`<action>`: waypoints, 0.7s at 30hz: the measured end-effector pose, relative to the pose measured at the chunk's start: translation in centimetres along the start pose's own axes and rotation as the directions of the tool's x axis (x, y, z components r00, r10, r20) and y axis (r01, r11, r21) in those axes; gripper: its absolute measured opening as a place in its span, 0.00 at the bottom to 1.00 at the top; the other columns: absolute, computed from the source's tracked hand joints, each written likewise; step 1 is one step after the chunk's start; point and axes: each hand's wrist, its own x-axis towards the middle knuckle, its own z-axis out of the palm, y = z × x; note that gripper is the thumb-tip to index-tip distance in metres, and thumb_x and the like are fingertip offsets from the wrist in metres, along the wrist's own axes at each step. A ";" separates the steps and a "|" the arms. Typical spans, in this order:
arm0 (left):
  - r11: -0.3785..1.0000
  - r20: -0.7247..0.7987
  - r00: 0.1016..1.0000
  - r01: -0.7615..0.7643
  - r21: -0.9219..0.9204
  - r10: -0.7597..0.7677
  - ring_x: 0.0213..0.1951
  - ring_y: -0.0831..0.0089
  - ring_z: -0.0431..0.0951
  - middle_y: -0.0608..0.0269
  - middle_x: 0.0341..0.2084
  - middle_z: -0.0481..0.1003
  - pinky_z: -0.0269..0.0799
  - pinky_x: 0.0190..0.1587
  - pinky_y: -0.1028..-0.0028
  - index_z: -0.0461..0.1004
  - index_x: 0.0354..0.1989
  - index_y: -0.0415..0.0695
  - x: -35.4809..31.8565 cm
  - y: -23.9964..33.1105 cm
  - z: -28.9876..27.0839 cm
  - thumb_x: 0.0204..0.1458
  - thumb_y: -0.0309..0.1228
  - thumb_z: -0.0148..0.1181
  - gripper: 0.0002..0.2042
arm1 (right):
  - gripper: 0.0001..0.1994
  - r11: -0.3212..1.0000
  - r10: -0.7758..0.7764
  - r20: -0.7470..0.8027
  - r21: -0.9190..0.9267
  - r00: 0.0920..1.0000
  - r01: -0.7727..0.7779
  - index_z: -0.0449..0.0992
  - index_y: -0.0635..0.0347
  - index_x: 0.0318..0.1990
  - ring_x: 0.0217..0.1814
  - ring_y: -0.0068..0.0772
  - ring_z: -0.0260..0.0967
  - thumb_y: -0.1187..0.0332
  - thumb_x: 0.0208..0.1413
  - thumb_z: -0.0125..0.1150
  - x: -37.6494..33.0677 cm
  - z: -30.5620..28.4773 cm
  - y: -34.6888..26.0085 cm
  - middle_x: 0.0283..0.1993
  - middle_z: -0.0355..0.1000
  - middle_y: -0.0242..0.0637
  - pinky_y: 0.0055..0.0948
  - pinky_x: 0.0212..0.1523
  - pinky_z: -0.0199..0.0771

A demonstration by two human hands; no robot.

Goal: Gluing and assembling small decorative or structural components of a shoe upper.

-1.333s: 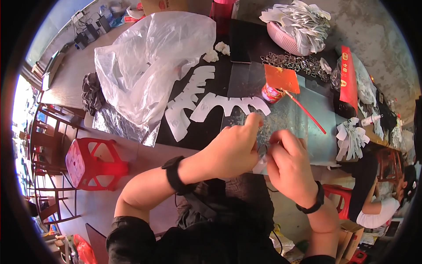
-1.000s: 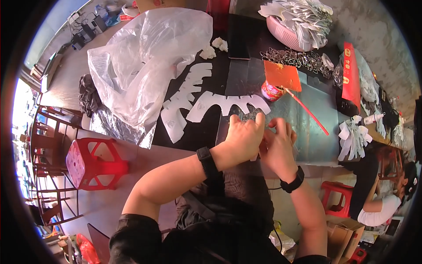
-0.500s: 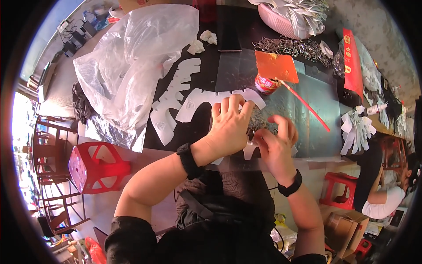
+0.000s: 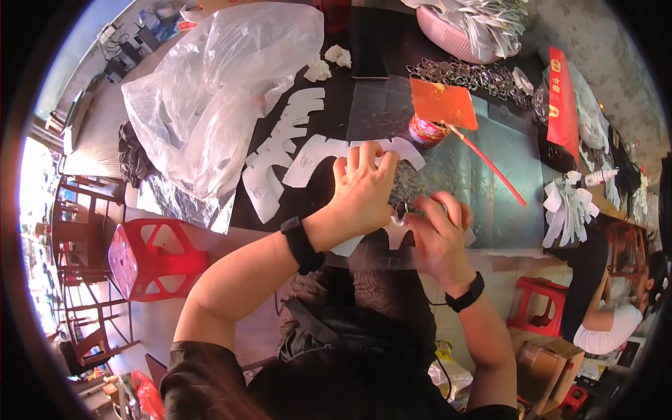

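My left hand (image 4: pixel 362 187) lies flat with fingers spread on a white scalloped cut-out (image 4: pixel 350 243) at the near edge of the dark table (image 4: pixel 350 105). My right hand (image 4: pixel 435 231) is beside it, fingers curled around a small dark metal piece (image 4: pixel 404 208) at the cut-out's edge. Both wrists carry black bands. More white scalloped cut-outs (image 4: pixel 280 150) lie just beyond my left hand. A clear plastic sheet (image 4: pixel 483 203) covers the table under and past my right hand.
A big clear plastic bag (image 4: pixel 217 91) fills the table's left. A red jar (image 4: pixel 425 131) with an orange card and a red stick (image 4: pixel 490 168) stands ahead. Metal rings, a pink basket (image 4: pixel 462 35), red stools (image 4: pixel 154 255) and a seated person (image 4: pixel 609 308) at right.
My hands drew closer to the table's near edge. My left hand went from curled over the work to lying flat with fingers spread; the right hand stays bunched beside it.
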 end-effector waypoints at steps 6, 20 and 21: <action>1.000 0.023 0.999 0.030 0.008 -0.030 0.54 0.50 0.58 0.51 0.49 0.58 0.54 0.55 0.54 0.61 0.55 0.45 0.4 0.0 0.3 0.28 0.30 0.68 0.37 | 0.09 0.990 -0.137 0.128 0.044 0.982 0.133 0.77 0.59 0.36 0.59 0.34 0.59 0.75 0.44 0.59 0.7 -0.7 0.8 0.50 0.69 0.25 0.40 0.55 0.53; 1.000 0.030 0.999 0.029 -0.005 -0.028 0.55 0.51 0.58 0.52 0.49 0.58 0.53 0.55 0.54 0.61 0.55 0.46 0.7 0.2 0.2 0.27 0.27 0.67 0.38 | 0.09 0.966 -0.256 0.277 0.116 0.926 0.233 0.76 0.62 0.39 0.58 0.28 0.62 0.74 0.50 0.55 2.5 -1.6 0.7 0.48 0.71 0.30 0.35 0.55 0.57; 1.000 0.030 0.999 0.027 -0.010 -0.027 0.54 0.52 0.58 0.52 0.49 0.58 0.53 0.55 0.54 0.61 0.55 0.46 0.7 0.1 0.2 0.27 0.27 0.66 0.38 | 0.09 0.967 -0.251 0.276 0.111 0.928 0.228 0.76 0.62 0.39 0.58 0.28 0.62 0.74 0.50 0.55 2.6 -1.6 0.7 0.48 0.71 0.30 0.35 0.55 0.57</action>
